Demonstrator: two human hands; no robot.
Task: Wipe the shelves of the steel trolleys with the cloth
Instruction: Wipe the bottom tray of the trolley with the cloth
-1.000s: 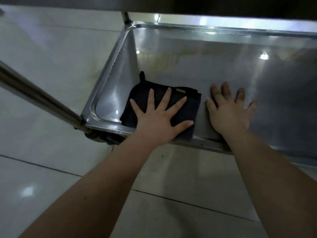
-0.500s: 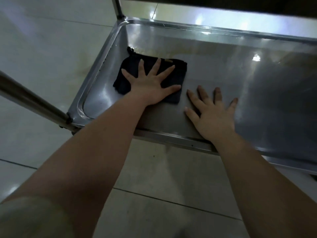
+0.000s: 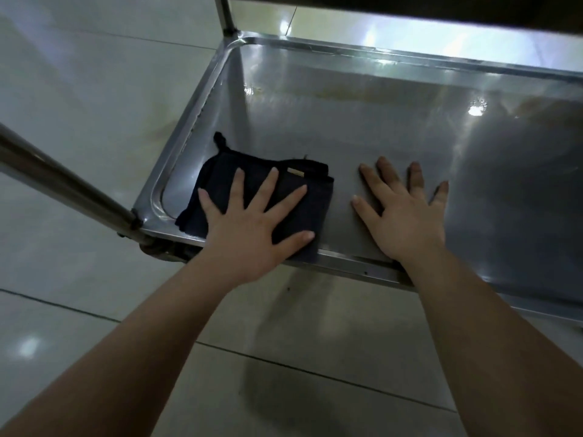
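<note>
Left hand (image 3: pixel 252 228), fingers spread flat, presses the folded dark cloth (image 3: pixel 217 178) onto the steel shelf (image 3: pixel 347 127). The cloth's long axis appears to run left–right under the fingers, with its loop (image 3: pixel 220 141) pointing away beyond the little finger. Right hand (image 3: pixel 407 216), fingers spread, rests on bare steel just beside the cloth.

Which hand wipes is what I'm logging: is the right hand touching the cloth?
Apart. The head view shows bare shelf between the right hand and the cloth; only the left hand presses it.
</note>
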